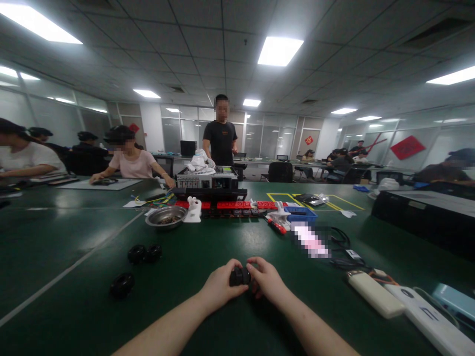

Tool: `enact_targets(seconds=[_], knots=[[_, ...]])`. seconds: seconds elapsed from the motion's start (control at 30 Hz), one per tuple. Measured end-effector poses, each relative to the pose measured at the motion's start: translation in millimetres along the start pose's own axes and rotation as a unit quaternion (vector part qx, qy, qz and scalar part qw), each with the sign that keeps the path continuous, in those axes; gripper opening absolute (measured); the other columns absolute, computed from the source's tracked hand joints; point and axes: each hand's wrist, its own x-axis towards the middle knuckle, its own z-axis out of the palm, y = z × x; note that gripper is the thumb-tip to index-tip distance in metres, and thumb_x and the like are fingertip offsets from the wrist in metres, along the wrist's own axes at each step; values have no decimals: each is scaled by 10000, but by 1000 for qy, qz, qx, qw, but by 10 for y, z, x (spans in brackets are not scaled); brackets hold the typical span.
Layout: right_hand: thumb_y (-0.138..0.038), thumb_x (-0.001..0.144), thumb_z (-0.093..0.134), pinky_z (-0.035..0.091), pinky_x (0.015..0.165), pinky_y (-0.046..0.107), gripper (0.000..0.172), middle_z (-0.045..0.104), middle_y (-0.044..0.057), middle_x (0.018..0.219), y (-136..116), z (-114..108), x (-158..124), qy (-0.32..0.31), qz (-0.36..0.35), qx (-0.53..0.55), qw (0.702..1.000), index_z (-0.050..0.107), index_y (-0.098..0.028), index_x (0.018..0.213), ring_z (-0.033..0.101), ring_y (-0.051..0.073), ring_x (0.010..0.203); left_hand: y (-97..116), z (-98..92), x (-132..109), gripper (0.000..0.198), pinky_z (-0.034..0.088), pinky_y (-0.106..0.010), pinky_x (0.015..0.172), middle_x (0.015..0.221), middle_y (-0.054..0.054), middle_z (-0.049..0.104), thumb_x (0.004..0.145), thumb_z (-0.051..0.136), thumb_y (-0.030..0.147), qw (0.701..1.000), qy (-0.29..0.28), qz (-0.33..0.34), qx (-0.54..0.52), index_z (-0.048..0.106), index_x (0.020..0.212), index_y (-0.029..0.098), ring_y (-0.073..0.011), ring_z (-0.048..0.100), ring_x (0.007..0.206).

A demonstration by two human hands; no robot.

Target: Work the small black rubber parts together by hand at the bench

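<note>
Both hands are on one piece. Left hand (218, 286) and right hand (267, 282) pinch a small black part (239, 276) from either side, fingertips closed on it. It's held just above the green table (74, 237), dead centre in front of the person. The part is short and round. Its axis seems to run hand to hand, can't say for sure. Neither hand is nearer.

A pair of black rings (137, 253) and a lone black ring (121, 285) lie on the table off to the left, well apart from the grip, on the left hand's side. Metal bowl (166, 216) sits further back.
</note>
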Motion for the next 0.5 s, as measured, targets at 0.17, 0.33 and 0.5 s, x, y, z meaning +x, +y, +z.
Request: enact_targets(seconds=[0.17, 0.33, 0.5], knots=[[-286, 687, 518, 377, 383, 197, 326, 534, -5, 662, -65, -32, -58, -2, -103, 1, 995, 457, -172, 987, 481, 93, 474, 0, -12, 19, 377, 361, -233, 601, 774, -11, 574, 637, 546, 470, 1000, -4, -16, -23, 536, 876, 179, -161, 510, 690], [-207, 639, 577, 388, 441, 198, 433, 557, 65, 917, -100, -58, -78, -31, -169, 29, 985, 435, -187, 1048, 522, 127, 641, -30, 5, 34, 410, 329, -202, 462, 573, 17, 507, 690, 463, 513, 991, -13, -34, -132, 541, 801, 126, -109, 453, 498], [-221, 632, 586, 383, 420, 188, 502, 539, 68, 946, -51, -47, -47, -65, -158, 59, 984, 389, -189, 1092, 502, 118, 630, -98, 41, 46, 396, 302, -183, 383, 487, 49, 436, 709, 443, 510, 972, -29, -38, -230, 512, 793, 129, -77, 399, 395]])
